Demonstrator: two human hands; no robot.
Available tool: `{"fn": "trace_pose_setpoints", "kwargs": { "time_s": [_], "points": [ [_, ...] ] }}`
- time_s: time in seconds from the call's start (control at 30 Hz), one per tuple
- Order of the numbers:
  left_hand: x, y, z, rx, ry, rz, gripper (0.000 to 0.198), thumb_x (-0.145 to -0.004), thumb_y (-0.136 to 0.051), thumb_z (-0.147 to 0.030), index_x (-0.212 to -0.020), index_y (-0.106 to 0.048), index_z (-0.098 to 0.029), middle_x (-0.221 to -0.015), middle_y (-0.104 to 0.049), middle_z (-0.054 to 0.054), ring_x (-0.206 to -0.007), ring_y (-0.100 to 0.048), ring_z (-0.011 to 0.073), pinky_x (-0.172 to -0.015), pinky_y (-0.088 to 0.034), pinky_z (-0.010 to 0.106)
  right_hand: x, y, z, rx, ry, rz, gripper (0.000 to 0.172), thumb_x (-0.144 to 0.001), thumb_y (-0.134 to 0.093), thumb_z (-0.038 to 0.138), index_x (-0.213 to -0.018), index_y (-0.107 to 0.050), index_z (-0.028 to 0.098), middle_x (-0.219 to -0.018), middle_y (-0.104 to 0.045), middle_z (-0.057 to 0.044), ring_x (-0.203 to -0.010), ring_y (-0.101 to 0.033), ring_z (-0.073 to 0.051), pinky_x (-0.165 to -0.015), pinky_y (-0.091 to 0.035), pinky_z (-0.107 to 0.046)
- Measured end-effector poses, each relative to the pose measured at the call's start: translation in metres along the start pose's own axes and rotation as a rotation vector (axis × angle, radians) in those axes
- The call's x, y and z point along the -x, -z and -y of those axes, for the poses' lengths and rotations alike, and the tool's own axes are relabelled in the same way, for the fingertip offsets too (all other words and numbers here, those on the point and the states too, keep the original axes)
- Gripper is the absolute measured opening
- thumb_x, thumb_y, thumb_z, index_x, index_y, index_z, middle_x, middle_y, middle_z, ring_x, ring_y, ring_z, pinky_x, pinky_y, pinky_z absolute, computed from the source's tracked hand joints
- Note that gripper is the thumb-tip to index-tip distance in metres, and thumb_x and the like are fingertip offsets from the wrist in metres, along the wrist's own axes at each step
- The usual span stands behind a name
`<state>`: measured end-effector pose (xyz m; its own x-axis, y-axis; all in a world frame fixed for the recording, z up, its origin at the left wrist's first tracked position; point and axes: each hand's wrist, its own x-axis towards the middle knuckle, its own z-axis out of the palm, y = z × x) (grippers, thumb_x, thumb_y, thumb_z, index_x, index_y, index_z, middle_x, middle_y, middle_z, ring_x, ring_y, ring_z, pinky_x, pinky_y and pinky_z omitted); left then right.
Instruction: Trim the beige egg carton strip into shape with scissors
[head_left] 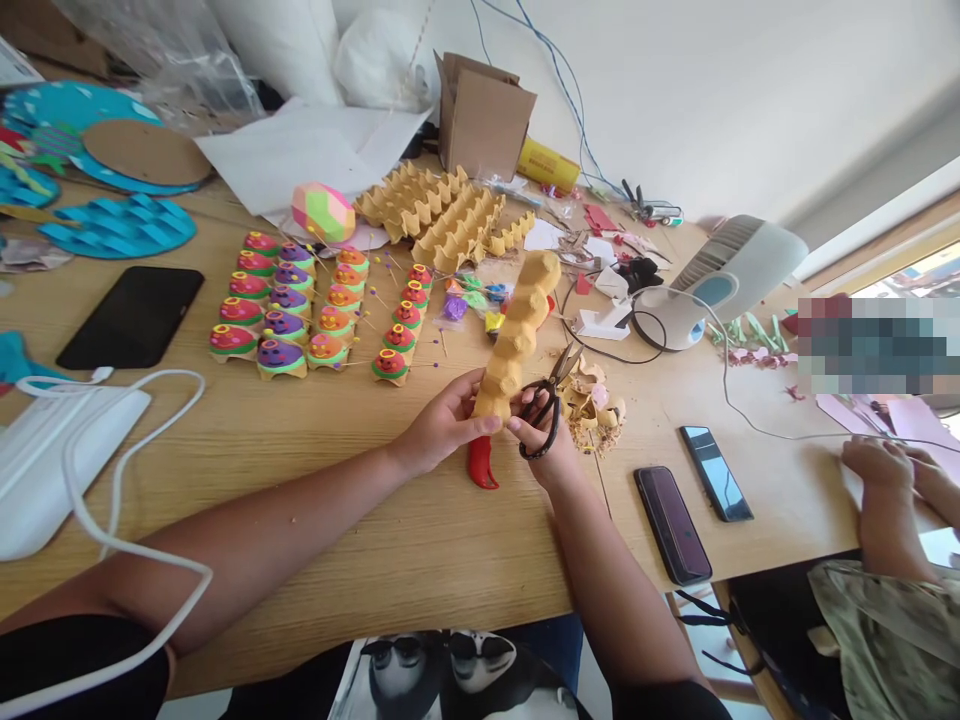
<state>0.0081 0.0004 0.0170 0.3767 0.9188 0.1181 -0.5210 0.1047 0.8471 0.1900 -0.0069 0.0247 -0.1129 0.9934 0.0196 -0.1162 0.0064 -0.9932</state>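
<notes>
My left hand [442,425] is closed around the near end of a long yellow egg-carton strip [521,325], which slants up and away over the wooden table [315,440]. My right hand [544,440] grips black scissors [551,395] through the finger loops, blades slightly apart and pointing up beside the strip. A red-handled tool [482,465] lies on the table just under both hands. A small heap of yellow carton scraps [596,405] sits right of the scissors.
Rows of painted carton cups [315,315] stand left of centre, with more yellow cartons [442,215] and a cardboard box [480,115] behind. Phones lie at left [131,315] and right [671,520], [716,472]. Another person's hands [889,470] rest at the right edge. A white cable [112,500] loops at the near left.
</notes>
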Motion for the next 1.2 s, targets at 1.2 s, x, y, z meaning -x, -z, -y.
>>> {"fn": "trace_pose_setpoints", "kwargs": {
  "time_s": [1.2],
  "points": [
    [0.011,-0.004,-0.011,-0.429,-0.148,-0.139,0.021,-0.09,-0.076,-0.039,-0.096,-0.083,-0.02,-0.096,-0.068,0.007,-0.086,-0.062,0.0204,-0.078,-0.05,0.031,0.0,-0.001,0.004,-0.104,-0.003,-0.065,0.047,-0.068,-0.092,0.041,-0.092,-0.055,0.026,-0.106,-0.074,-0.003,-0.095,-0.069,-0.021,-0.088,-0.056,-0.036]
  ]
}}
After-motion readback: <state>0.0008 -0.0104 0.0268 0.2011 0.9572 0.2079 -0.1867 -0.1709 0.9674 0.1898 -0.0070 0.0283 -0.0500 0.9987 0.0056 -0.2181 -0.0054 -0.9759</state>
